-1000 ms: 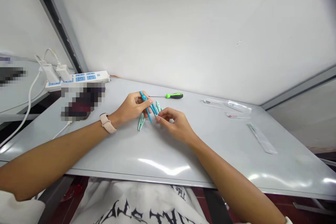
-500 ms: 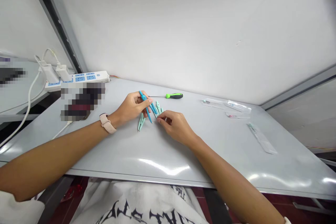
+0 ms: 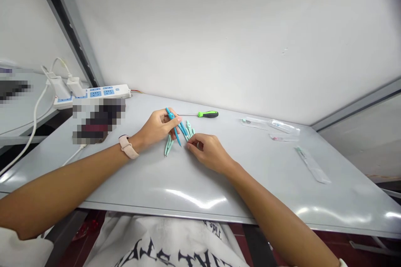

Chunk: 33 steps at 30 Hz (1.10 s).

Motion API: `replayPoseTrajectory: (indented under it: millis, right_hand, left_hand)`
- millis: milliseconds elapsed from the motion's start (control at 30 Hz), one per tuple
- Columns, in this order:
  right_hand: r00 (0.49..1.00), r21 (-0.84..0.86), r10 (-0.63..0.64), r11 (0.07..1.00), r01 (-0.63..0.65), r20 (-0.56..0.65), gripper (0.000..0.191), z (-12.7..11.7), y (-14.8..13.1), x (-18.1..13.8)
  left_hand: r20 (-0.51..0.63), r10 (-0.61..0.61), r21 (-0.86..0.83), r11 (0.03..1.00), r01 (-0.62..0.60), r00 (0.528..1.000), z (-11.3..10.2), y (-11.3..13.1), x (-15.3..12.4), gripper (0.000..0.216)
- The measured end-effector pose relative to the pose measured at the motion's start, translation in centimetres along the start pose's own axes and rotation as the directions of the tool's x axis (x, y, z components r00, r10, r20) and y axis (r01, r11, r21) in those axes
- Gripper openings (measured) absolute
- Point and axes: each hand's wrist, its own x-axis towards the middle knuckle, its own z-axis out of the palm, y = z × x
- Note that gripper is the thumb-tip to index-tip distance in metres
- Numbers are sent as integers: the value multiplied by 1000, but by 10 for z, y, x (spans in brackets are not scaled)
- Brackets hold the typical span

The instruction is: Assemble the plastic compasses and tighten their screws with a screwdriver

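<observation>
A blue drawing compass (image 3: pixel 176 130) with its legs spread is held by the hinge in my left hand (image 3: pixel 160 127), whose fingers are closed round it. Close to the tip of its right leg, my right hand (image 3: pixel 205 148) has thumb and forefinger pinched together. Whatever they hold is too small or too hidden to make out. A mint-green compass (image 3: pixel 189 127) lies on the table just behind my right fingers, partly covered. Another mint-green compass (image 3: pixel 168 147) pokes out from under my left hand, its upper part hidden.
Behind my hands lies a screwdriver (image 3: pixel 208 114) with a green and black handle. Several clear plastic sleeves, one of them near the right side (image 3: pixel 312 166), rest on the grey table (image 3: pixel 140 187). At the back left are a white power strip (image 3: pixel 109 91) and a blurred-out object (image 3: pixel 100 121).
My right fingertips have shifted very slightly down from the blue compass's right leg. My left hand and the compass have stayed nearly still.
</observation>
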Motion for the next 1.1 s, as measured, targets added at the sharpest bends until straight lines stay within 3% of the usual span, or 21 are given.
replayPoseTrajectory:
  millis: [833,1100]
  right_hand:
    - [998,-9,-26,1000,27,63,6,-1,-2,-1]
    - [998,2,-49,999,49,42,9,-2,-1,-2]
  left_hand:
    - [-25,-28,-21,999,27,999,1,3,0,30]
    - [-115,-5,-26,1000,2,993,-1,1,3,27]
